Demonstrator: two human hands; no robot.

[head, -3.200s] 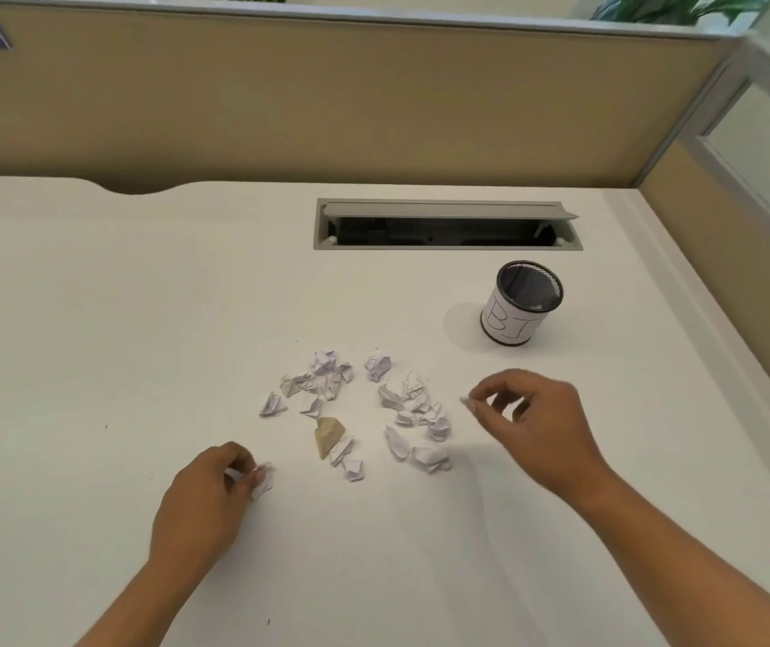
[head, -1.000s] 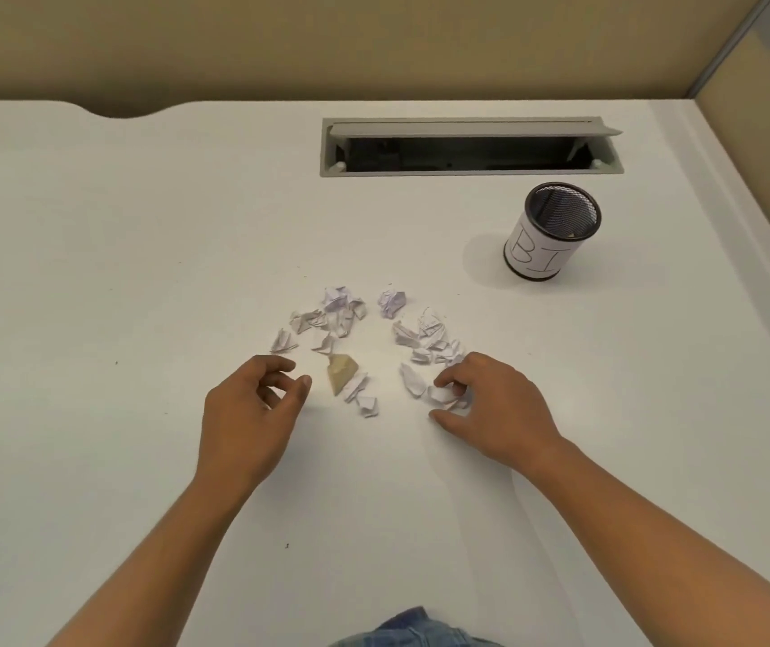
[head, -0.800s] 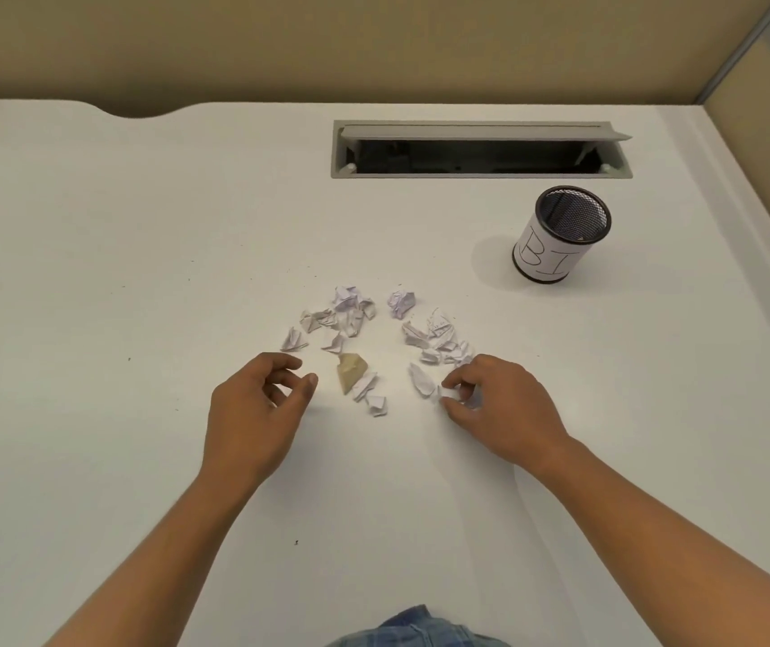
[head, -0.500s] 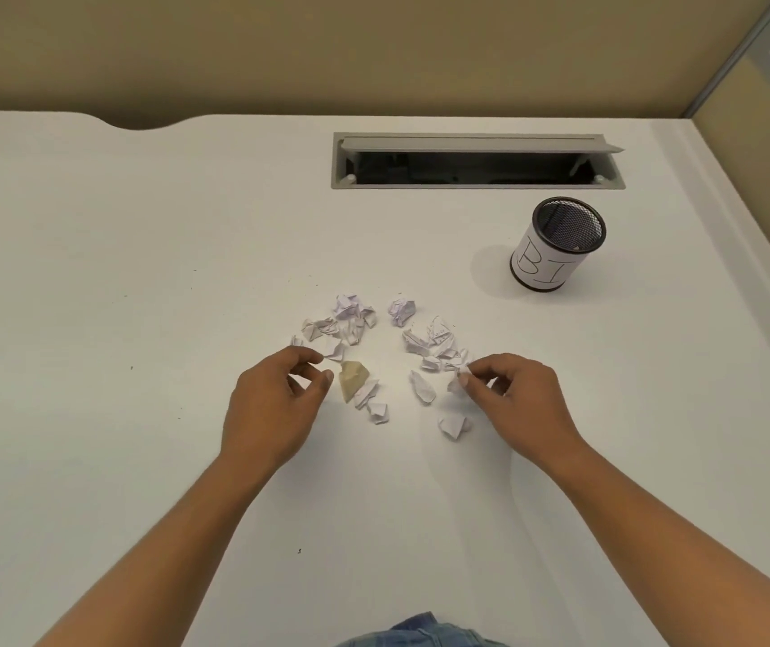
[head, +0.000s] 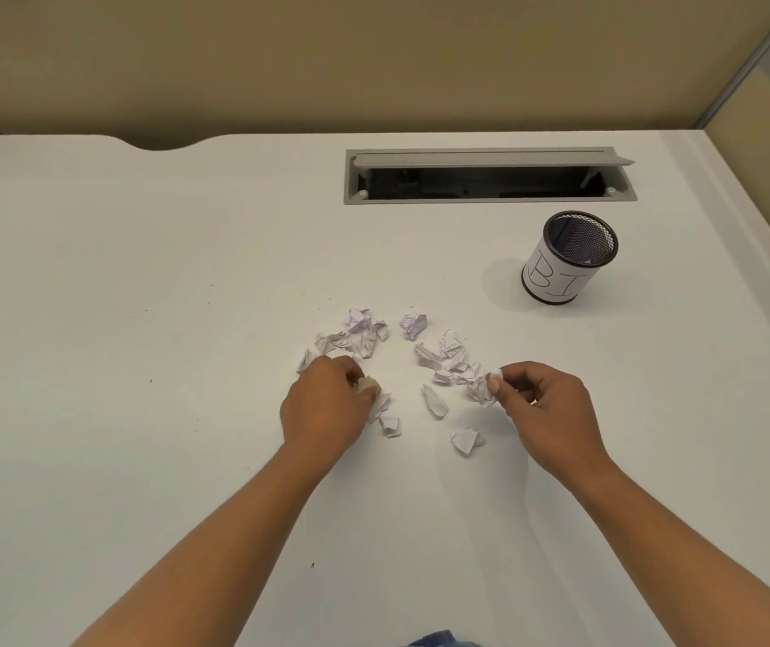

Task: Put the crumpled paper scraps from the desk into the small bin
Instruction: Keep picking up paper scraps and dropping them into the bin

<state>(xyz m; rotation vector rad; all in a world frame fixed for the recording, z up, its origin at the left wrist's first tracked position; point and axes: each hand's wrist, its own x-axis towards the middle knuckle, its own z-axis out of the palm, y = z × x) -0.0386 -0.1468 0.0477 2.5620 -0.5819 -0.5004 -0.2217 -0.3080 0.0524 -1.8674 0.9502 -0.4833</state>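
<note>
Several crumpled white paper scraps [head: 444,361] lie scattered at the middle of the white desk [head: 140,282]. My left hand [head: 322,406] rests on the near left part of the pile, fingers closed around the tan scrap [head: 367,384]. My right hand [head: 544,408] hovers at the pile's right side and pinches a white scrap [head: 480,389] between thumb and fingers. The small bin [head: 567,256], a black mesh cup wrapped in white paper with letters on it, stands upright at the far right, apart from both hands.
A grey cable hatch [head: 490,176] with its lid raised sits in the desk behind the bin. Tan partition walls [head: 374,63] close off the back and the right side. One loose scrap [head: 465,440] lies nearest to me, between my hands.
My left hand slid right and closed over the tan scrap. My right hand picked up a white scrap, having left one scrap lying on the desk below it.
</note>
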